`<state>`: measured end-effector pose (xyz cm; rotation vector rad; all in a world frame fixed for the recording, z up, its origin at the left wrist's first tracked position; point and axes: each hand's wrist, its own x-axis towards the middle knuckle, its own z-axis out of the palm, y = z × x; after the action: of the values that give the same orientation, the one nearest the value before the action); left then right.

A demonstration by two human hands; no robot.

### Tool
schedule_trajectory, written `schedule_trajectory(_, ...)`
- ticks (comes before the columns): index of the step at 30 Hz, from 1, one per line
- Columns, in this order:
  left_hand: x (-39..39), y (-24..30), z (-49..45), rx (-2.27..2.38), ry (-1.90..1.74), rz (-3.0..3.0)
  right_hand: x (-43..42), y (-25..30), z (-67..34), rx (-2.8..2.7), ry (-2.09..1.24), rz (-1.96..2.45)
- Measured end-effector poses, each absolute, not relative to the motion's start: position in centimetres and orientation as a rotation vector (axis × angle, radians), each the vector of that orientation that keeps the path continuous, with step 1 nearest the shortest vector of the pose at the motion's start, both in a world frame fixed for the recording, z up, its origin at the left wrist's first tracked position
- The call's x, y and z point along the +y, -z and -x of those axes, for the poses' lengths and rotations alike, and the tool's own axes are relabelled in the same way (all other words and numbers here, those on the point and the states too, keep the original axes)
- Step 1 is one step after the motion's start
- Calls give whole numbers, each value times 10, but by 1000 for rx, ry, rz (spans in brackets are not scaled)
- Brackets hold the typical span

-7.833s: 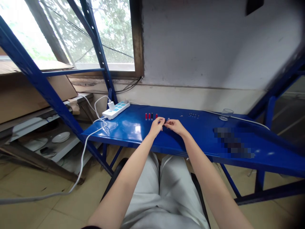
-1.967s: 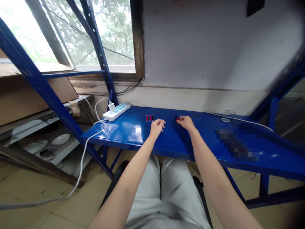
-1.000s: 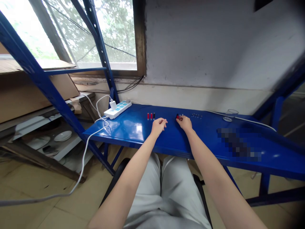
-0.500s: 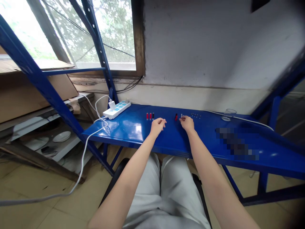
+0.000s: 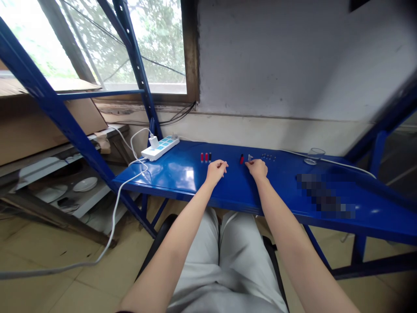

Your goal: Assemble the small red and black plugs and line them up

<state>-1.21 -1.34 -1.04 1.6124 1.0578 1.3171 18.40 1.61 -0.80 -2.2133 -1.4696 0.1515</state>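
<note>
Three small cylinders (image 5: 206,158), two red and one black, are lined up on the blue table (image 5: 169,174) and may be judged complete. A red-and-black piece (image 5: 241,159), clear parts (image 5: 249,157) and tiny metallic bits (image 5: 268,157) are seen apart, apparently yet unassembled. The clear parts are nearly touched by the right hand (image 5: 258,168); the left hand (image 5: 216,172) is curled. Whether either hand's fingers are closed on anything cannot be told.

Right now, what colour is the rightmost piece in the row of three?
The rightmost piece is mostly black; head view.
</note>
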Motion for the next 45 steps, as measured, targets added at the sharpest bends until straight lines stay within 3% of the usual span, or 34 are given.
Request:
schedule_trajectory(20,-16,9,12,1055,-1325,-1602,17,6,-184,-1480,-160,2263)
schedule_trajectory(26,-21,2,16,1073,-1535,-1583,11,3,-183,-1502,-196,2276)
schedule_trajectory(31,-19,-7,49,1386,-1661,-1682,2,-1,-180,-1503,-142,2269)
schedule_trajectory(35,-22,-11,77,1731,-1278,-2172,-12,-4,-175,-1449,-37,2206)
schedule_trajectory(39,-24,-10,81,1751,-819,-2485,-23,-5,-167,-1442,19,2039)
schedule_trajectory(45,-11,-10,63,1847,-575,-2491,-27,-1,-158,-1693,64,1646)
